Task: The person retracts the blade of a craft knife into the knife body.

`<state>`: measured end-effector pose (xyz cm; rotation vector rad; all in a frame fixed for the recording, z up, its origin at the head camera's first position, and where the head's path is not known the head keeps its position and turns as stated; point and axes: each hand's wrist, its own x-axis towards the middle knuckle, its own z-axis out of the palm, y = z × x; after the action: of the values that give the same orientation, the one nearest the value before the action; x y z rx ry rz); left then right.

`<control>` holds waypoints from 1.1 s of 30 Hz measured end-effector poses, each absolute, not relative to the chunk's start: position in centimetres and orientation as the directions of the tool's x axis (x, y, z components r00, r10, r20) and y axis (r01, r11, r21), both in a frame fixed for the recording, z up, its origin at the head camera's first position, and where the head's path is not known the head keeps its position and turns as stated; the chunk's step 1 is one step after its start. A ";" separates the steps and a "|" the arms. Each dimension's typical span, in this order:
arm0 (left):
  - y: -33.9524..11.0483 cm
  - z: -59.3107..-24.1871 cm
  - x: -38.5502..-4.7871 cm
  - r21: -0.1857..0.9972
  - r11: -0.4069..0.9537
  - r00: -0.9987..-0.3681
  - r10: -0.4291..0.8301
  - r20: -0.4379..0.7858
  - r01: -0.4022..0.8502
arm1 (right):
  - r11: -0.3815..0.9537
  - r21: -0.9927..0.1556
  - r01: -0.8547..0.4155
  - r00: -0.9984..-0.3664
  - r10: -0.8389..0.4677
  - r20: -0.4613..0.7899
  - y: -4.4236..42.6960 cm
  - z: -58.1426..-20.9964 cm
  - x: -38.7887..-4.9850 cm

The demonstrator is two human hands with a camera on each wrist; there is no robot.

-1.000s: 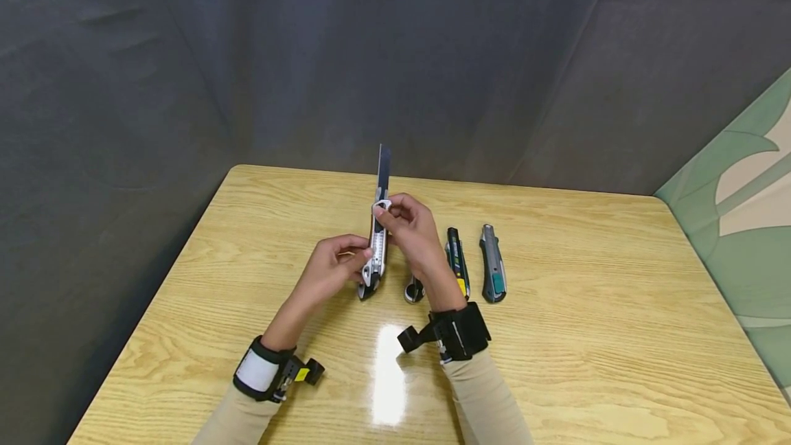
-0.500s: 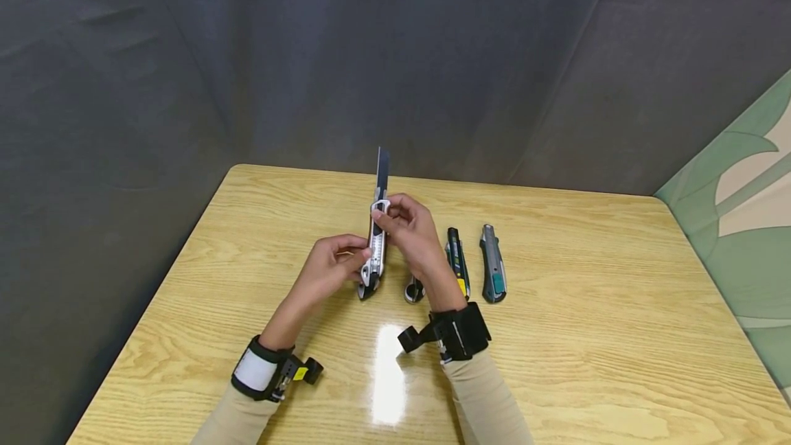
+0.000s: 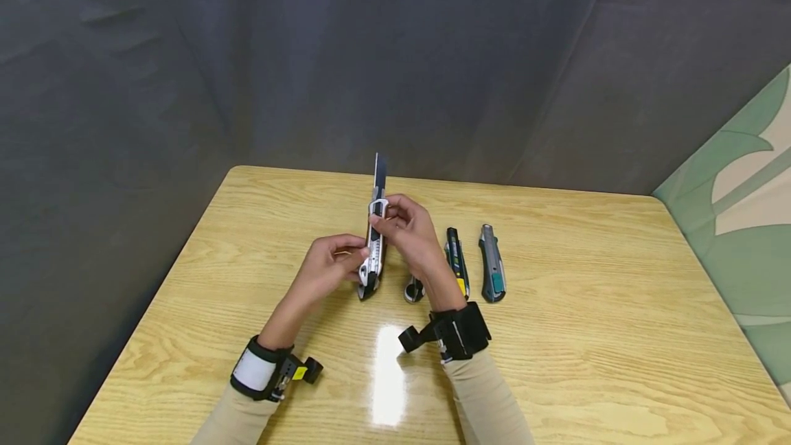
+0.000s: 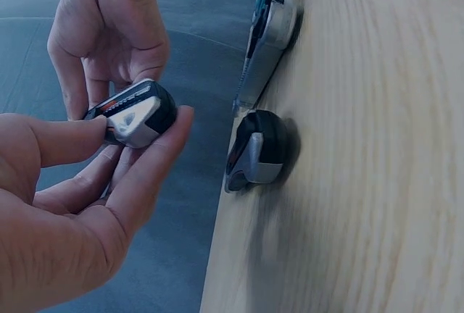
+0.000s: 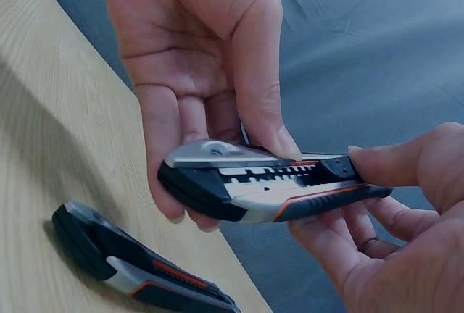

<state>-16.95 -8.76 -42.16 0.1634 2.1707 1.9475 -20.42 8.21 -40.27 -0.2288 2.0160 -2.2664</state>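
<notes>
A silver and black snap-off utility knife (image 3: 374, 253) with orange trim is held over the table, its long dark blade (image 3: 380, 174) pointing away from me. My left hand (image 3: 327, 266) pinches the rear half of the handle between thumb and fingers. Farther forward, my right hand (image 3: 410, 232) grips the handle from the right, its thumb on the black slider (image 5: 337, 169). Beneath the knife lies a similar orange-trimmed cutter (image 5: 152, 273), mostly covered by my right hand in the head view.
To the right, a black cutter with a yellow part (image 3: 456, 259) and a grey cutter with a teal slider (image 3: 493, 266) lie side by side on the wooden table (image 3: 587, 307). Dark cloth (image 3: 395, 53) hangs behind, and a green patterned surface (image 3: 741, 246) stands at far right.
My right thumb has slid slightly back along the handle with the slider. Less blade stands out at the front, and its tip has shifted slightly left. My left hand keeps its grip.
</notes>
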 end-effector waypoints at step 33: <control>-9.2 -41.7 -16.6 0.996 0.058 -0.973 0.216 -0.085 -0.074 | -0.008 -0.999 0.044 -0.977 -0.210 -0.041 8.3 -40.2 -20.2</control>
<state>-16.61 -9.22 -41.66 0.1456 2.1201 2.0166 -20.16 8.29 -40.18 -0.1768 2.0782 -2.1037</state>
